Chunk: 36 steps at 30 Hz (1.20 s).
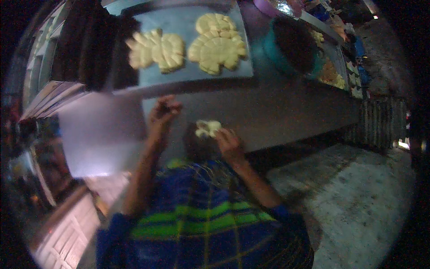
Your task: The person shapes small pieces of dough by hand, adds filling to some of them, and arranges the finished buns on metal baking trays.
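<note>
Pale yellow dough [208,128], ring-like with dark gaps showing through it, is at the near edge of the dark table. My right hand [229,142] has its fingers closed on the right side of this dough. Over the table to the left, my left hand [165,110] is raised, its fingers half curled and apart, with nothing visible in them; the picture is a little blurred there. Beyond my hands, a metal tray [192,81] carries two large shaped doughs, a spread-out one [157,50] on the left and a rounded one [217,47] on the right.
A teal round tub [274,57] with dark contents stands at the back right. Past it lies another tray [330,74] with yellow and orange pieces. A purple basin [268,8] is at the far edge. Dark stacked trays [83,45] rise on the left, beside a pale shiny surface [96,134].
</note>
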Motion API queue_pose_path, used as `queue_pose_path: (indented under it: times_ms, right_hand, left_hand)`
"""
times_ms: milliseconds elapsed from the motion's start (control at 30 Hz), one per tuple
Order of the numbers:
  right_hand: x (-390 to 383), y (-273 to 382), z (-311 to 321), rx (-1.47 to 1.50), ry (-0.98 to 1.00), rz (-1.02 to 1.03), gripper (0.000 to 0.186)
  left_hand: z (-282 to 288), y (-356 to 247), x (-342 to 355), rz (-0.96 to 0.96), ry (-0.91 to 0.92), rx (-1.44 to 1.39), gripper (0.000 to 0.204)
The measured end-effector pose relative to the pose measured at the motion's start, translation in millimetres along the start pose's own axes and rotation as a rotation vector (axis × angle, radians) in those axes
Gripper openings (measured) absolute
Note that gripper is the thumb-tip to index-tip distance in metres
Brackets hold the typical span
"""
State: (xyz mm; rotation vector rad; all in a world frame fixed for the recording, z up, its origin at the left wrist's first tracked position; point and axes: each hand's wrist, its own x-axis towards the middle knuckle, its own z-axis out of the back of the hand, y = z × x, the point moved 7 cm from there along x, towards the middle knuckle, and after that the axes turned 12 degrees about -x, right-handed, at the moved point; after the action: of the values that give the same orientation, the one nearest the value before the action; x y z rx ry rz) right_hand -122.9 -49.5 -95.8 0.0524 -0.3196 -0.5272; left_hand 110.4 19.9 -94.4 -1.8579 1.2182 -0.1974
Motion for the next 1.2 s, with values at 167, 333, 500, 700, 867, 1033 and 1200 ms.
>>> queue_pose_path:
  times_ms: [167,333,500,700,867,1033,1200]
  right_hand:
    - [-12.1,-2.1,-12.6,0.17,-0.006,-0.073,0.028]
    - [40.6,-32.8,8.0,0.052,-0.031,-0.132,0.026]
    - [161.1,-113.3,-3.9,0.018,-0.283,-0.089,0.024]
    - [218.6,-129.9,-51.6,0.198,0.133,-0.218,0.021]
    - [206.3,-120.7,-100.0,0.189,0.04,-0.433,0.036]
    - [208.2,-131.0,-92.0,0.546,0.33,-0.62,0.033]
    - [181.9,-141.9,-34.2,1.327,0.38,-0.784,0.032]
  left_hand:
    - [40.3,-0.5,-4.2,-0.026,-0.076,-0.038,0.046]
    - [53.9,10.9,-20.7,0.032,-0.225,-0.073,0.043]
    - [50.6,18.8,-30.4,0.07,-0.224,-0.066,0.04]
    - [41.9,0.9,-35.6,0.016,-0.27,-0.096,0.035]
    - [55.1,2.8,-35.7,-0.035,-0.311,-0.203,0.032]
    - [47.1,0.7,-38.9,-0.002,-0.286,-0.19,0.031]
    - [37.4,3.3,-34.3,0.061,-0.268,-0.183,0.032]
